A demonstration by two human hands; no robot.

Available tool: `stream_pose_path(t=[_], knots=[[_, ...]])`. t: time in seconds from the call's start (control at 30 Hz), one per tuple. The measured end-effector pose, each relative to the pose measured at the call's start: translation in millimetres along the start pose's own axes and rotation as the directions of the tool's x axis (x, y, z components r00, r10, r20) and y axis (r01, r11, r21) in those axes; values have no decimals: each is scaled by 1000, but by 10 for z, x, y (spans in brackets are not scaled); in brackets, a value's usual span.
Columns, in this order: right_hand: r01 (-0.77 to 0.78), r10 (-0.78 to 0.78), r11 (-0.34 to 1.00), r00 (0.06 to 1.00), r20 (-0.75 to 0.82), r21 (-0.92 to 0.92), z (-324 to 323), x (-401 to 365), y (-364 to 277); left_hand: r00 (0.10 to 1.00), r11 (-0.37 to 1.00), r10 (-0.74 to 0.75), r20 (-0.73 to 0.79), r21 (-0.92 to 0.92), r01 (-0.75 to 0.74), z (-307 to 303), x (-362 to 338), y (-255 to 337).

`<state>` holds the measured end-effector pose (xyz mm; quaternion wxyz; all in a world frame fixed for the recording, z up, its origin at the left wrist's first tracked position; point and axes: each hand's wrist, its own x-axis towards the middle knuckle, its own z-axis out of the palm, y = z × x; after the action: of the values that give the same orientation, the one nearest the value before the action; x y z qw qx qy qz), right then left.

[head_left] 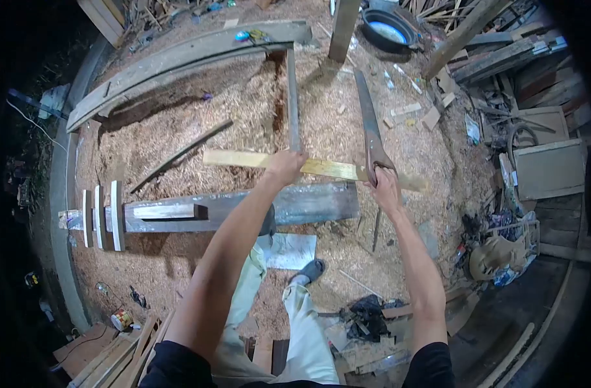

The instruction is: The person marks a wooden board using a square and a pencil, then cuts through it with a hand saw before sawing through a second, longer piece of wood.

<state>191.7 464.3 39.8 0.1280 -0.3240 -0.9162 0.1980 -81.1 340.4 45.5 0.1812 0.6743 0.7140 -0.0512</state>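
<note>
A long pale-yellow wooden board (331, 169) lies crosswise in front of me. My left hand (285, 167) grips it near its middle, fingers closed over the far edge, right where the near end of a narrow grey plank (293, 97) meets it. My right hand (384, 186) is wrapped round the handle of a handsaw (369, 116). The saw's blade points away from me, and its handle end overlaps the board to the right of my left hand.
Nearer me stands a wooden bench (315, 204) bearing a short block (165, 212) and several pale strips (117, 216). A dark stick (182, 155) lies on shavings. Beyond are a long grey beam (192, 57), a post (344, 31) and a black basin (408, 32).
</note>
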Motion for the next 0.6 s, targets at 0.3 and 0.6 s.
stream_pose_path(t=[0.3,0.6], knots=[[-83,89,996,977,196,-39,808,-50,632,994,987,-85,-76,-143,73,1409,175,159],[-183,189,982,910,369,-50,1160,54,832,949,845,-285,-134,-503,183,1621,90,191]])
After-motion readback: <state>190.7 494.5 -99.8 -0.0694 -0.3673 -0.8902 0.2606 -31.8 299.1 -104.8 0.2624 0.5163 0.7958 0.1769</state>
